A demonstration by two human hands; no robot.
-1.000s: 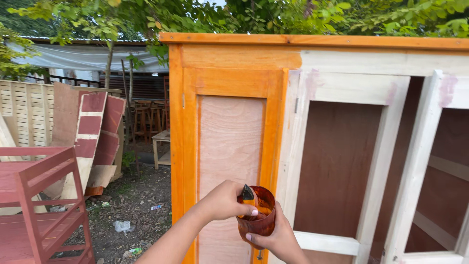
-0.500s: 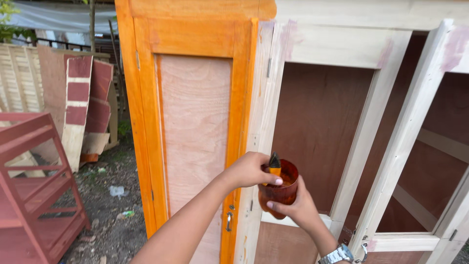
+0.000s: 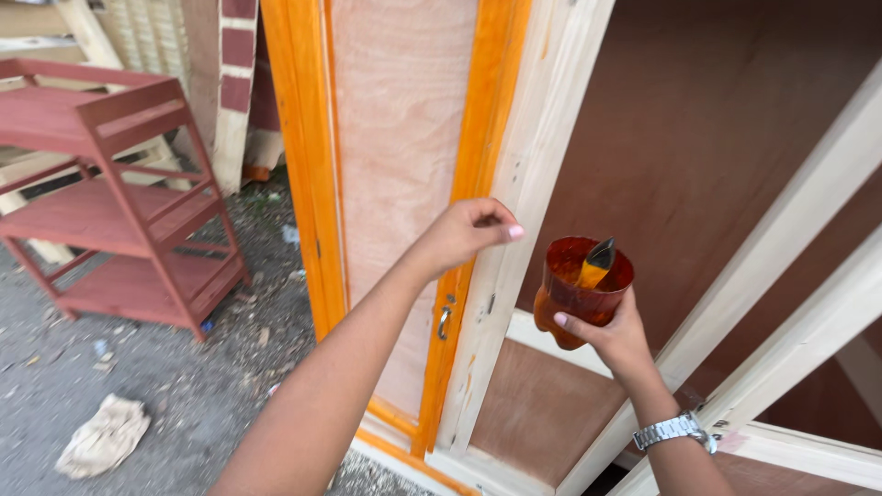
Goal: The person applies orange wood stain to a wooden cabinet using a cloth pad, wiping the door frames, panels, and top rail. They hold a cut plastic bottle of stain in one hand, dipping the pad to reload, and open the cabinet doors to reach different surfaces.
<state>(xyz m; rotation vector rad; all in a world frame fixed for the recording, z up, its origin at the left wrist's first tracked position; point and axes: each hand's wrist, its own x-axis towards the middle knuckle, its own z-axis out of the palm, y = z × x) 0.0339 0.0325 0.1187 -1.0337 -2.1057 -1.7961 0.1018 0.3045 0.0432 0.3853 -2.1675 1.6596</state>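
Note:
My right hand [image 3: 614, 338] grips an amber cut-off plastic cup [image 3: 577, 292] with a brush handle [image 3: 597, 259] standing in it. A metal watch [image 3: 675, 430] sits on that wrist. My left hand [image 3: 467, 232] is loosely curled, fingers bent, next to the edge of the orange-painted cabinet door [image 3: 404, 156], above its small metal handle [image 3: 445, 321]. It holds nothing that I can see. The cabinet's bare pale wooden frame [image 3: 528, 174] stands just behind the hand, with a brown back panel [image 3: 698, 156] inside.
A red wooden shelf rack [image 3: 119, 193] stands on the left on gravelly ground. A crumpled rag [image 3: 103, 436] lies at the lower left. Boards and slatted panels [image 3: 230, 83] lean behind the rack. Unpainted frame bars [image 3: 790, 239] cross the right.
My view has dropped and moved closer to the cabinet. My left hand has left the brush in the cup and moved up-left to the door's edge. The right hand still holds the cup.

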